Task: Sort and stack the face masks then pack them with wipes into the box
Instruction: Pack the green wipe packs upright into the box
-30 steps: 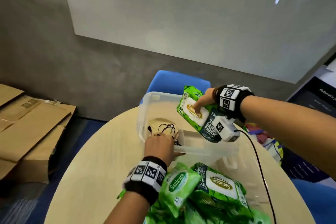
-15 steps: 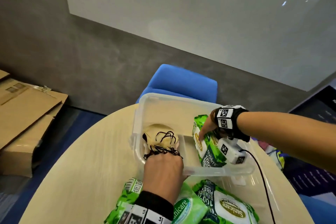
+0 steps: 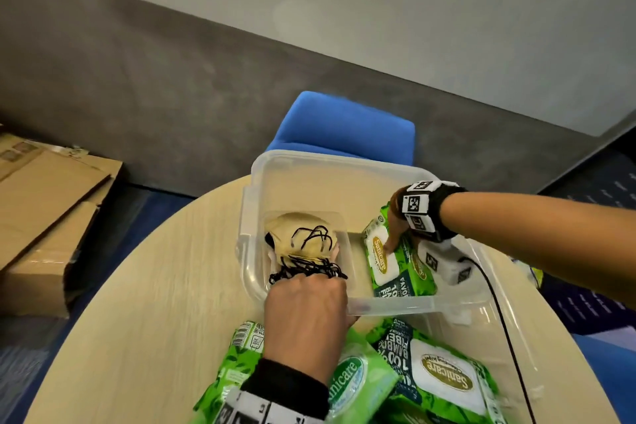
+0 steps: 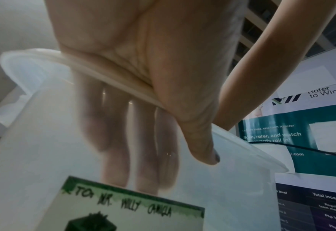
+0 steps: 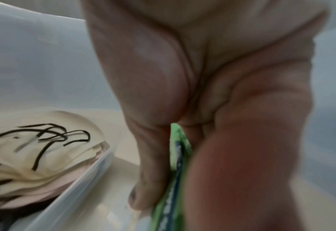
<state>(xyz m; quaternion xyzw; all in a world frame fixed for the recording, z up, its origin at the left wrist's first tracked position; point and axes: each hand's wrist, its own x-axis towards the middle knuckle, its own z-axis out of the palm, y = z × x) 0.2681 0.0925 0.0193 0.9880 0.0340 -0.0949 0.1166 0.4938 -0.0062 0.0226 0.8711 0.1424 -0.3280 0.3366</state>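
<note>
A clear plastic box (image 3: 327, 159) stands on the round wooden table (image 3: 155, 303). In its left half lies a stack of beige face masks (image 3: 303, 234) with black ear loops, also seen in the right wrist view (image 5: 44, 148). My right hand (image 3: 395, 234) pinches a green Sanicare wipes pack (image 3: 387, 265), thumb on its white flap, and stands it on edge in the box's right half. The pack's edge (image 5: 175, 179) shows between thumb and fingers. My left hand (image 3: 306, 306) grips the box's near wall (image 4: 44, 140), fingers inside by the masks and thumb (image 4: 202, 148) outside.
Several more green wipes packs (image 3: 440, 379) lie at the table's near edge, partly on a clear lid (image 3: 512, 330). A black cable (image 3: 495, 313) runs from my right wrist across it. A blue chair (image 3: 344, 127) stands behind the table and flattened cardboard (image 3: 44, 210) lies left.
My right hand has brought the wipes pack down from above the box into its right half. My left hand has stayed at the near wall beside the masks.
</note>
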